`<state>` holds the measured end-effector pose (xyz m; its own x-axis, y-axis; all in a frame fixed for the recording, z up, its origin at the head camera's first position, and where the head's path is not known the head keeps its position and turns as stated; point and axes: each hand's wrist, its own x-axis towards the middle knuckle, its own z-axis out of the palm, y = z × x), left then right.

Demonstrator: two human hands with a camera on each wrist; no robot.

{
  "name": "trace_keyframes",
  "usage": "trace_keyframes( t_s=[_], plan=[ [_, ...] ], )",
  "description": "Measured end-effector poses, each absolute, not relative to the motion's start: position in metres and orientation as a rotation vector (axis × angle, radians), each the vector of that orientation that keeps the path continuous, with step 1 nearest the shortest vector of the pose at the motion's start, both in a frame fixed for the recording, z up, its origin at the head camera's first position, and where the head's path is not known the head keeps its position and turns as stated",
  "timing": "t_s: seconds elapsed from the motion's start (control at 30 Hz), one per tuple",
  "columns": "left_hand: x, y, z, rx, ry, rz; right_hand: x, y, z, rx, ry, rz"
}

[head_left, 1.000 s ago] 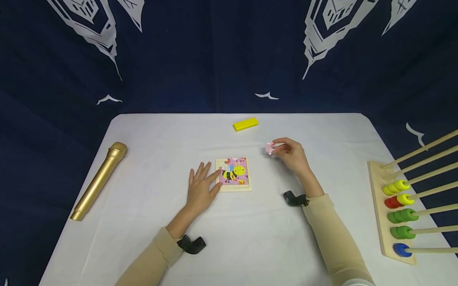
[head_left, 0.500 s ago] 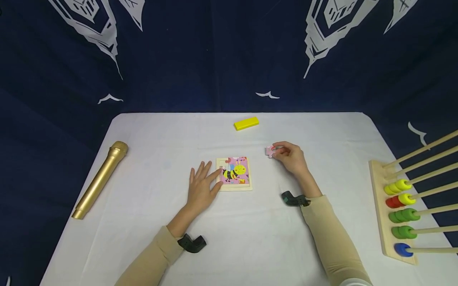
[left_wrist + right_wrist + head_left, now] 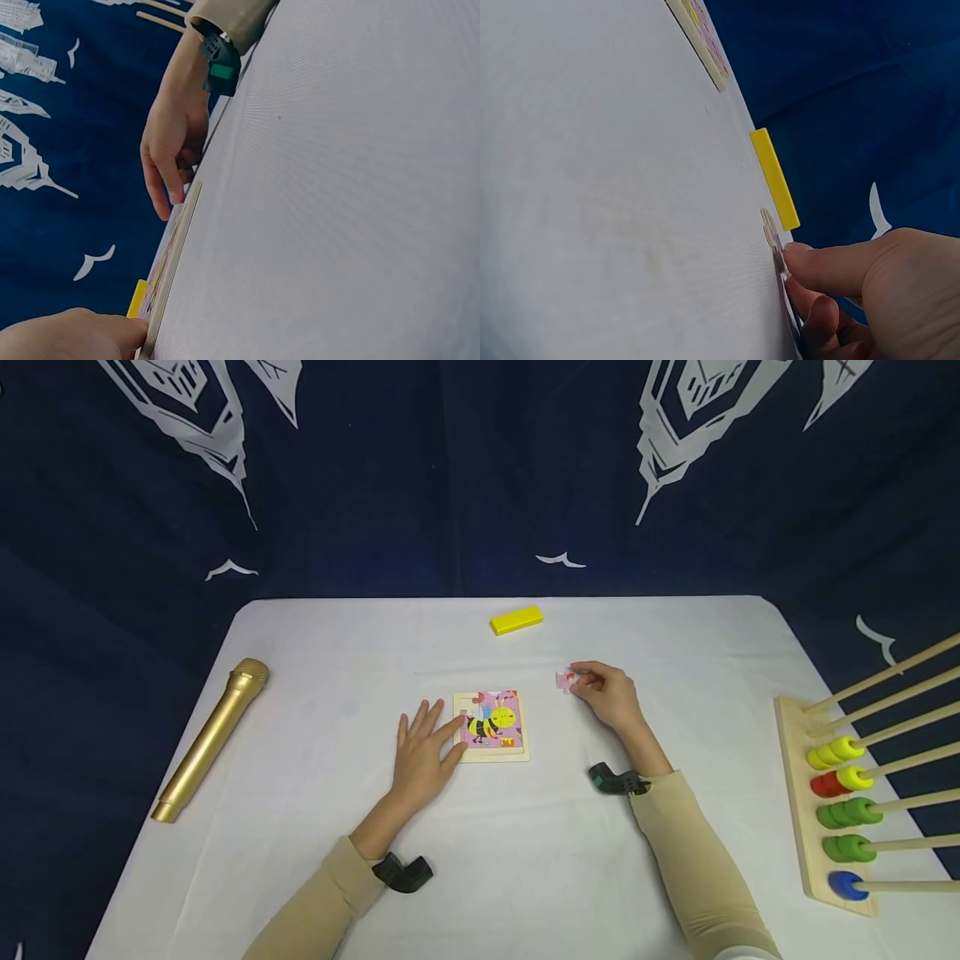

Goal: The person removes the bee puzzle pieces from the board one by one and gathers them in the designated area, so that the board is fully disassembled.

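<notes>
A square bee puzzle (image 3: 495, 722) in a pale wooden frame lies mid-table, with a gap in its picture at the upper left. My left hand (image 3: 423, 756) is spread beside it, thumb and index finger resting on its left edge. To the right, my right hand (image 3: 609, 693) pinches a pink puzzle piece (image 3: 564, 682) between thumb and fingers. In the right wrist view the puzzle piece (image 3: 772, 229) is held low over the white cloth, the thumb on its near end. The left wrist view shows the left thumb (image 3: 112, 330) at the frame's edge.
A yellow block (image 3: 516, 620) lies behind the puzzle near the far table edge. On the left rests a gold microphone (image 3: 210, 739). A wooden abacus (image 3: 798, 802) with coloured beads on long rods stands at the right edge. A dark blue patterned curtain hangs behind the table.
My right hand has come slightly nearer the front of the table, with the puzzle piece still pinched and turned a little. My left hand has stayed on the puzzle frame.
</notes>
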<state>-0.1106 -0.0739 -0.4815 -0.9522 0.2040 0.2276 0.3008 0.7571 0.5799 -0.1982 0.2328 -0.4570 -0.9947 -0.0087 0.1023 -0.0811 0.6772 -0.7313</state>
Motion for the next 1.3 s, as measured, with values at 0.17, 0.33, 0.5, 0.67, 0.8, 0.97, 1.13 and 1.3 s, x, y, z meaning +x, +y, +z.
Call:
trace_keyframes(
  t_s=[0.17, 0.33, 0.5, 0.67, 0.8, 0.97, 1.13, 1.3],
  plan=[
    [-0.111, -0.074, -0.481, -0.41, -2.799, -0.961, -0.198, 0.234, -0.46, 0.027, -2.793, 1.234],
    [-0.112, -0.074, -0.48, -0.415, -2.799, -0.962, -0.199, 0.236, -0.459, -0.031, -2.743, 1.321],
    [-0.112, -0.073, -0.48, -0.408, -2.798, -0.975, -0.198, 0.237, -0.445, -0.135, -2.652, 1.48],
    [-0.112, -0.07, -0.48, -0.41, -2.79, -0.98, -0.192, 0.23, -0.425, -0.158, -2.635, 1.506],
    [-0.112, -0.07, -0.479, -0.417, -2.794, -0.978, -0.187, 0.214, -0.413, -0.099, -2.633, 1.541],
    [-0.113, -0.071, -0.477, -0.417, -2.799, -0.963, -0.183, 0.185, -0.402, 0.007, -2.625, 1.616],
    [-0.112, -0.073, -0.477, -0.412, -2.802, -0.951, -0.179, 0.158, -0.402, 0.066, -2.613, 1.708],
    [-0.11, -0.075, -0.48, -0.408, -2.801, -0.945, -0.178, 0.139, -0.413, 0.124, -2.63, 1.746]
  ],
)
